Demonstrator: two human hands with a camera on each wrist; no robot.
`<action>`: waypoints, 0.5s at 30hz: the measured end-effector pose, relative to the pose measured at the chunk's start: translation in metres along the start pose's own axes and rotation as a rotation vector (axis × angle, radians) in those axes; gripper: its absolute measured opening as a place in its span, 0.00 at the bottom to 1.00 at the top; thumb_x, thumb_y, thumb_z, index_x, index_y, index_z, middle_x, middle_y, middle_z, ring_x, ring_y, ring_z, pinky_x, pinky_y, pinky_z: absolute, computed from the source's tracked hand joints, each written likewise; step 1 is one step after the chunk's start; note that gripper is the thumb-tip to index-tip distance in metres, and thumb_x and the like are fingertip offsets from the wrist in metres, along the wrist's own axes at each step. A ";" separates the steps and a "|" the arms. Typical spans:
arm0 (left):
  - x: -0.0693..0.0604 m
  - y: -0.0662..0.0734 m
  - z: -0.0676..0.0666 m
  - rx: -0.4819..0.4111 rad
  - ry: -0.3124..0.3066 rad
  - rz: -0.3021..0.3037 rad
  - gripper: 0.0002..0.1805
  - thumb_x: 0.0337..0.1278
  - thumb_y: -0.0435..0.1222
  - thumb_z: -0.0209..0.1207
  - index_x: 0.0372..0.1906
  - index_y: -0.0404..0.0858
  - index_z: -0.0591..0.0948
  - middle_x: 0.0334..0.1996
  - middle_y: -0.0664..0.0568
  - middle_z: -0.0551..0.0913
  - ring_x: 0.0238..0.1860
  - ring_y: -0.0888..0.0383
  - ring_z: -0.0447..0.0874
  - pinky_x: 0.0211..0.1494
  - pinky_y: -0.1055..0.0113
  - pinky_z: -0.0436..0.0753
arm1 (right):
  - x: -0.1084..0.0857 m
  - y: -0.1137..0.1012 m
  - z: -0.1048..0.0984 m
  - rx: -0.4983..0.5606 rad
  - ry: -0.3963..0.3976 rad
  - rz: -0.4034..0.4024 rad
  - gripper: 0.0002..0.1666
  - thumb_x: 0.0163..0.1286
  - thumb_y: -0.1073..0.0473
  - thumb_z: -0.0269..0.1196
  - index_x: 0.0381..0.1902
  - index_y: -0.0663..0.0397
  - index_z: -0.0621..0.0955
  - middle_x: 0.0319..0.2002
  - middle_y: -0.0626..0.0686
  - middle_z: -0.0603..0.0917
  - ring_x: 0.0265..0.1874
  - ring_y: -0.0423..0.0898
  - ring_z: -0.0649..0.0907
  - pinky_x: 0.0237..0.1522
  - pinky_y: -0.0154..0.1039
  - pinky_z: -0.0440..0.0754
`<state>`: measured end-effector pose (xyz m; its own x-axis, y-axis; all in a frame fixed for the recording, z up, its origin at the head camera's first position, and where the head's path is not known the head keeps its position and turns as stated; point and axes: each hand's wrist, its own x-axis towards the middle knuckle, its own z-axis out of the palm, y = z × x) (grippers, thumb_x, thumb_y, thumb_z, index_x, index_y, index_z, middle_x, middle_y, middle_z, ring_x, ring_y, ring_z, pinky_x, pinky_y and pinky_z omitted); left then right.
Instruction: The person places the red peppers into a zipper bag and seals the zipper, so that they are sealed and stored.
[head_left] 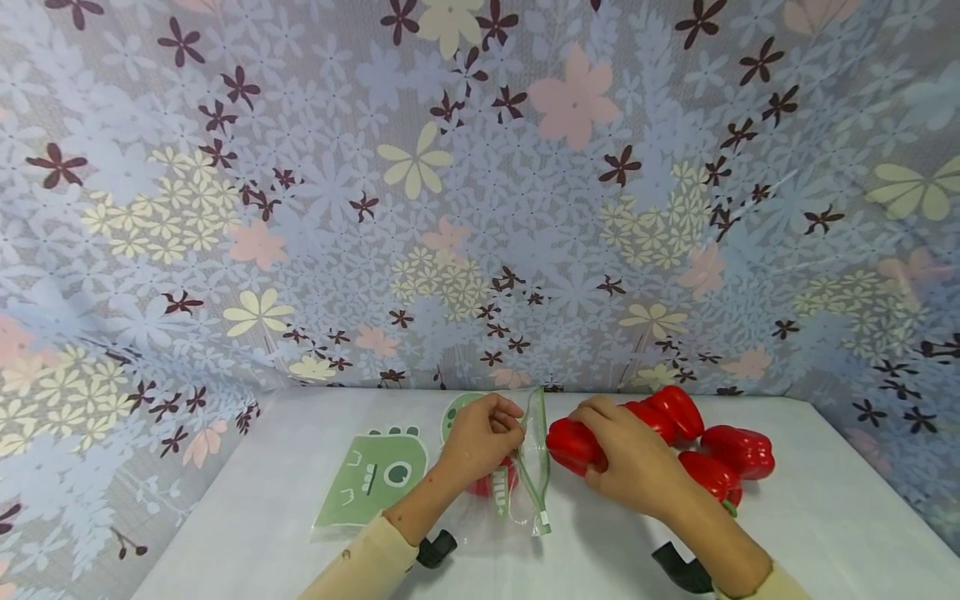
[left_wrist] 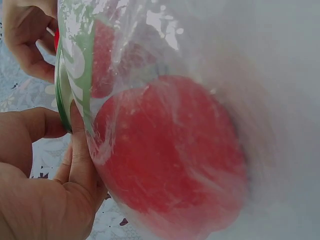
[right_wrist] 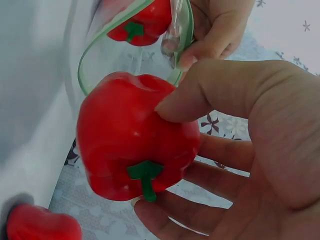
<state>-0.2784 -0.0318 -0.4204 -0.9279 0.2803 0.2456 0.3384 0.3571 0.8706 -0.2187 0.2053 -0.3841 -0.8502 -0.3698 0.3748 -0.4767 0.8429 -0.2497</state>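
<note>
A clear zip bag with a green rim (head_left: 542,483) lies at the middle of the white table, its mouth parted toward the right. My left hand (head_left: 478,440) pinches the rim between thumb and fingers. Through the plastic, a red bell pepper (left_wrist: 170,150) shows inside the bag in the left wrist view. With thumb and fingers around it, my right hand (head_left: 637,458) holds another red bell pepper (right_wrist: 132,135) just outside the bag's mouth. Its green stem faces the camera in the right wrist view.
Several more red peppers (head_left: 738,450) lie in a group to the right of my right hand. A flat green bag with a monster face (head_left: 371,479) lies on the left. Patterned floral cloth (head_left: 480,250) rises behind the table's back edge.
</note>
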 end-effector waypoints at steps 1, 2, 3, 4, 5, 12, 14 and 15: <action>0.000 0.000 0.000 -0.003 -0.001 0.001 0.09 0.60 0.30 0.66 0.45 0.38 0.86 0.33 0.56 0.85 0.30 0.61 0.85 0.32 0.69 0.84 | 0.000 -0.001 0.001 0.009 0.001 -0.009 0.39 0.43 0.65 0.82 0.57 0.51 0.84 0.55 0.49 0.84 0.51 0.51 0.83 0.51 0.56 0.88; 0.000 0.000 0.000 -0.007 -0.001 0.002 0.09 0.60 0.30 0.66 0.45 0.38 0.86 0.33 0.56 0.85 0.30 0.61 0.85 0.32 0.69 0.84 | 0.000 -0.002 0.002 0.018 0.003 -0.017 0.39 0.43 0.66 0.82 0.57 0.50 0.84 0.55 0.48 0.84 0.51 0.50 0.83 0.51 0.55 0.88; 0.000 0.000 0.000 -0.011 -0.002 0.002 0.09 0.60 0.30 0.66 0.45 0.37 0.86 0.33 0.56 0.85 0.30 0.61 0.85 0.32 0.69 0.84 | 0.000 -0.002 0.003 0.028 0.002 -0.024 0.38 0.43 0.67 0.82 0.57 0.50 0.84 0.55 0.47 0.84 0.51 0.50 0.83 0.51 0.55 0.88; 0.000 0.000 0.000 -0.018 -0.003 0.000 0.09 0.60 0.30 0.66 0.46 0.37 0.86 0.33 0.56 0.85 0.30 0.61 0.85 0.32 0.69 0.85 | 0.000 -0.003 0.004 0.038 0.001 -0.027 0.38 0.44 0.67 0.81 0.57 0.49 0.84 0.55 0.47 0.84 0.51 0.49 0.83 0.51 0.54 0.88; 0.000 0.000 0.000 -0.025 -0.004 -0.002 0.09 0.60 0.30 0.66 0.46 0.37 0.86 0.33 0.56 0.85 0.30 0.61 0.85 0.32 0.68 0.85 | 0.000 -0.003 0.005 0.048 -0.002 -0.029 0.38 0.44 0.68 0.81 0.57 0.49 0.84 0.55 0.46 0.84 0.51 0.49 0.83 0.51 0.53 0.88; -0.001 0.001 0.001 -0.022 -0.001 -0.008 0.09 0.61 0.31 0.67 0.45 0.37 0.85 0.33 0.55 0.85 0.29 0.61 0.85 0.32 0.68 0.86 | 0.001 -0.007 0.014 0.086 -0.028 -0.040 0.41 0.43 0.68 0.82 0.58 0.48 0.83 0.57 0.45 0.83 0.51 0.48 0.84 0.52 0.53 0.89; -0.001 0.001 0.001 -0.019 -0.001 -0.007 0.09 0.61 0.31 0.67 0.45 0.38 0.85 0.33 0.55 0.85 0.30 0.61 0.85 0.32 0.68 0.85 | 0.002 -0.007 0.016 0.088 -0.027 -0.058 0.40 0.43 0.68 0.81 0.59 0.49 0.83 0.56 0.45 0.83 0.50 0.47 0.84 0.53 0.52 0.88; -0.001 0.001 0.000 -0.018 -0.002 -0.007 0.09 0.61 0.31 0.67 0.45 0.38 0.86 0.33 0.55 0.85 0.30 0.61 0.85 0.32 0.68 0.85 | 0.002 -0.008 0.017 0.090 -0.029 -0.064 0.41 0.43 0.68 0.81 0.59 0.49 0.83 0.56 0.45 0.83 0.50 0.46 0.84 0.53 0.52 0.88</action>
<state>-0.2772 -0.0311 -0.4195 -0.9301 0.2794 0.2385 0.3287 0.3432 0.8799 -0.2203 0.1917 -0.3966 -0.8231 -0.4339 0.3665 -0.5470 0.7791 -0.3062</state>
